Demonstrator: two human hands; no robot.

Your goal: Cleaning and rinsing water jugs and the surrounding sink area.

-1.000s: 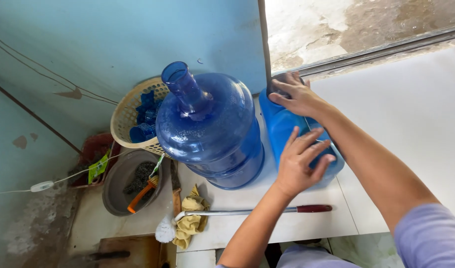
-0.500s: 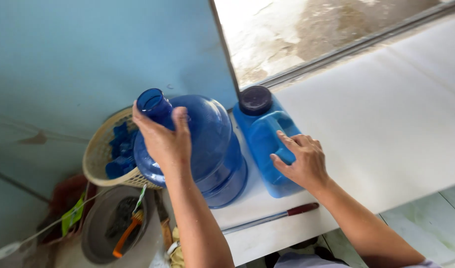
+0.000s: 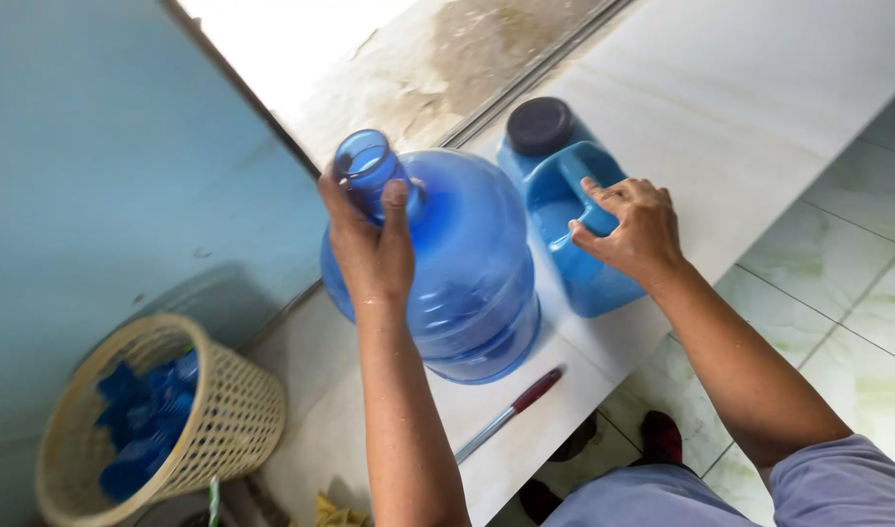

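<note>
Round water bottle (image 3: 467, 283) neck gripped, handled jug (image 3: 574, 215) beside, basket (image 3: 203, 410) near

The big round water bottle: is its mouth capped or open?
Open. The big round water bottle shows a bare, hollow neck rim with no cap, and the left hand grips just below it.
</note>
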